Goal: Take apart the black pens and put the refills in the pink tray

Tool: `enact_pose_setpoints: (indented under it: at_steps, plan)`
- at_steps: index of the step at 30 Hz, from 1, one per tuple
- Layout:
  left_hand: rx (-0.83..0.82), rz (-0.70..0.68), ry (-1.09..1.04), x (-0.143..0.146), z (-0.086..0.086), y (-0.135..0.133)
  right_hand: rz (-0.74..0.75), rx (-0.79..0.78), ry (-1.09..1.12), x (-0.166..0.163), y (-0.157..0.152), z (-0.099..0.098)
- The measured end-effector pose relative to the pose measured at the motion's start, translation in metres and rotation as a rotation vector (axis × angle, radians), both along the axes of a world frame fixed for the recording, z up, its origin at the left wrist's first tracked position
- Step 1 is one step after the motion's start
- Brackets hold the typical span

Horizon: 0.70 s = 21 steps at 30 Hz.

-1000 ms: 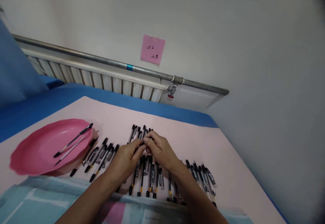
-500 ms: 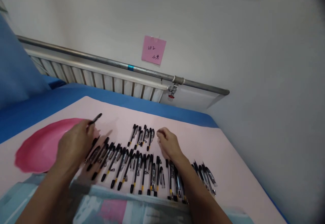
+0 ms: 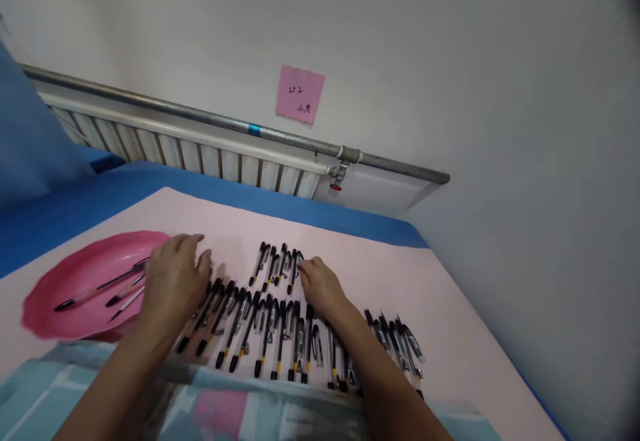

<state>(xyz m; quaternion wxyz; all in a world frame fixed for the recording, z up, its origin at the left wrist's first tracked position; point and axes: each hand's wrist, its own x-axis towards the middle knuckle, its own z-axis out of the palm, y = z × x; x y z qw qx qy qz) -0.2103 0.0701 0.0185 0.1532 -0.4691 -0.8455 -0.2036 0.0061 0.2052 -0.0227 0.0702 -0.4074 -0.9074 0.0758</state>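
Rows of black pens [image 3: 265, 324] lie on a pink sheet [image 3: 380, 274] in front of me. My left hand [image 3: 173, 281] hovers open, fingers slightly apart, over the left end of the near row and beside the pink plate [image 3: 55, 294]. Three pens [image 3: 103, 288] lie in that plate. My right hand [image 3: 320, 286] rests on the sheet with its fingers curled, its fingertips touching the short far row of pens [image 3: 277, 264]. Nothing shows inside the right hand's fingers.
A blue mattress [image 3: 150, 184] lies under the pink sheet. Behind it run a white radiator [image 3: 200, 154] and a metal pipe [image 3: 250, 128], with a pink note [image 3: 299, 93] on the wall. A light blue patterned cloth [image 3: 235, 414] covers the near edge.
Both hands held one pen at the centre a second ago. The left hand carried it to the pink plate and let it go; three pens lie there now. The right hand stayed by the far row.
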Motion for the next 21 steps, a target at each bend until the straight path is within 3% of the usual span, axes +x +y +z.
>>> enact_pose_setpoints:
  at_steps: [6, 15, 21]
  plan:
    - [0.051, -0.217, -0.083, 0.027, -0.011, 0.008, -0.064, 0.021, -0.045, 0.002, 0.001, 0.002]
    - [0.009, -0.241, -0.192, 0.032, -0.007, 0.007, -0.166, 0.034, -0.134, 0.004, -0.007, 0.016]
    - [0.001, -0.25, -0.187, 0.04, -0.006, 0.007, -0.032, 0.038, 0.02, -0.012, -0.021, 0.008]
